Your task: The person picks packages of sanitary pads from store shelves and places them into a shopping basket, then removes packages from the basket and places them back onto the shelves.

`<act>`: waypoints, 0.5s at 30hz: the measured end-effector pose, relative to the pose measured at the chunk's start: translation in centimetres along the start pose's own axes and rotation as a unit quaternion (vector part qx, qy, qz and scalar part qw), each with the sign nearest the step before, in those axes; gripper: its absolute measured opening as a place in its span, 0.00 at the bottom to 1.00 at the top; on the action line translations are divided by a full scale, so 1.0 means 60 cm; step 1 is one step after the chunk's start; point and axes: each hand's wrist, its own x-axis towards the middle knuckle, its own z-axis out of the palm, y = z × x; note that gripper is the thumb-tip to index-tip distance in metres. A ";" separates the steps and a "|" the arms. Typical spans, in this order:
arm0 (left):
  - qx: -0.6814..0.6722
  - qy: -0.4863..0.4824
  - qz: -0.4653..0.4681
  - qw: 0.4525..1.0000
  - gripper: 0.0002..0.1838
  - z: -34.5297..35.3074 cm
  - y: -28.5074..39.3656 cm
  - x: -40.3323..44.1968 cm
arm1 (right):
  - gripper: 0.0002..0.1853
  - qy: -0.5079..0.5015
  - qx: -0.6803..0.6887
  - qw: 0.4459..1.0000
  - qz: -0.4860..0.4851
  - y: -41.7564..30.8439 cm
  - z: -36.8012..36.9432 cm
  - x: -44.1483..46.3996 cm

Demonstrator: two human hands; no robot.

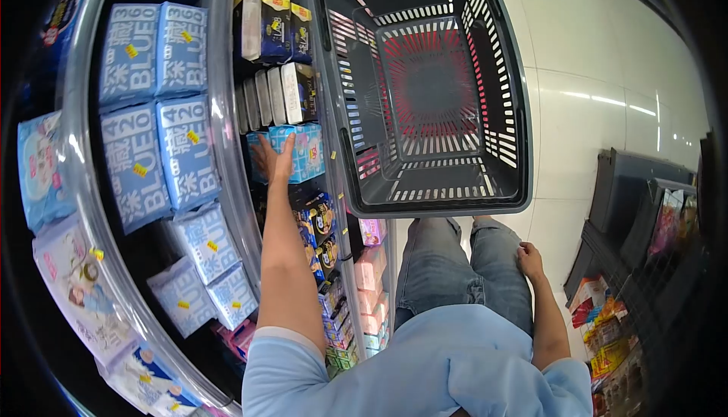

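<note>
On the shelf at the left, my left hand [277, 161] rests on a light blue patterned pack [307, 153], its fingers spread over the pack's near end. Whether the fingers grip it cannot be made out. Just above the pack stand several white and dark packs [292, 92] in a row. My right hand [529, 258] hangs beside my right thigh, its fingers curled, with no object visible in it. A dark grey basket [516, 114] with slotted walls stands open in front of me, with nothing inside.
Blue-and-white packs [186, 144] with yellow tags fill the shelf farther left, behind curved clear shelf edges [227, 98]. Small boxes and pink packs [370, 269] line the lower shelves near my left side. A dark rack [607, 212] with snack bags [607, 333] stands at the right.
</note>
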 end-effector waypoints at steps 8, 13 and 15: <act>0.015 -0.113 -0.014 0.993 0.55 0.010 -0.031 0.009 | 0.19 -0.022 -0.012 1.000 -0.005 -0.070 0.045 -0.011; 0.020 -0.131 -0.052 0.990 0.54 0.005 -0.042 0.006 | 0.19 -0.007 0.032 0.999 -0.018 -0.087 0.044 0.000; 0.026 -0.137 -0.060 0.988 0.54 0.004 -0.051 0.005 | 0.19 -0.005 0.028 1.000 -0.010 -0.085 0.035 0.000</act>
